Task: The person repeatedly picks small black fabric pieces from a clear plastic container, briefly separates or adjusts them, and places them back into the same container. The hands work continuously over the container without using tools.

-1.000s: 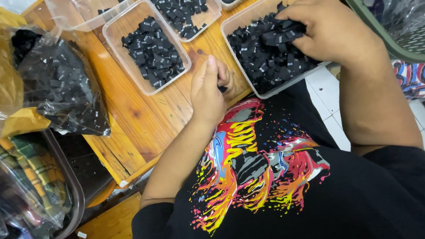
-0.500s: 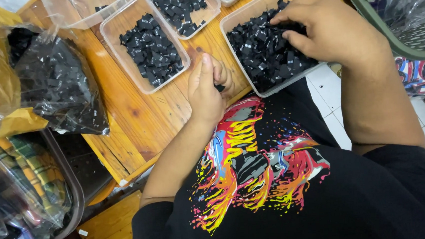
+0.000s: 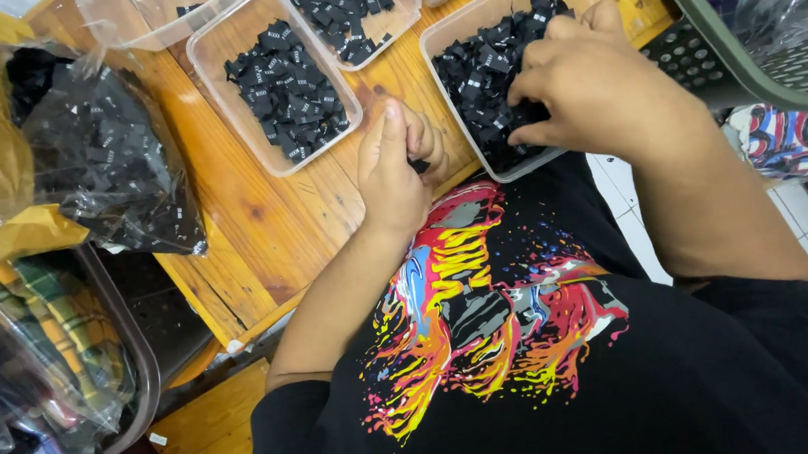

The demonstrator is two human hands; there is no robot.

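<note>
At nine o'clock in the view a clear plastic bag (image 3: pixel 96 154) stuffed with small black pieces slumps on the wooden table (image 3: pixel 234 239), with a yellow bag (image 3: pixel 3 179) against its outer side; below them, toward seven o'clock, folded plaid cloth (image 3: pixel 51 337) lies in a dark bin. At eleven o'clock a clear tub (image 3: pixel 272 80) holds a loose heap of the same black pieces, and a second tub (image 3: pixel 351 13) of them sits at twelve o'clock, just beside it. Near the middle, the left hand (image 3: pixel 390 166) rests on its edge on the table, fingers curled shut around one small black piece (image 3: pixel 419 166) that peeks out on the thumb side. Just beside it, at one o'clock, stands a third tub (image 3: pixel 474 146), heaped with black pieces (image 3: pixel 483 70). The right hand (image 3: pixel 594 90) lies over this tub at two o'clock, fingertips bent down into the heap and touching the pieces; whether it has pinched any cannot be told. At three o'clock a green mesh basket (image 3: pixel 744 70) overlaps the table's corner, well apart from the left hand. The person's black shirt (image 3: pixel 565 358) with a bright splashed print fills five o'clock.
</note>
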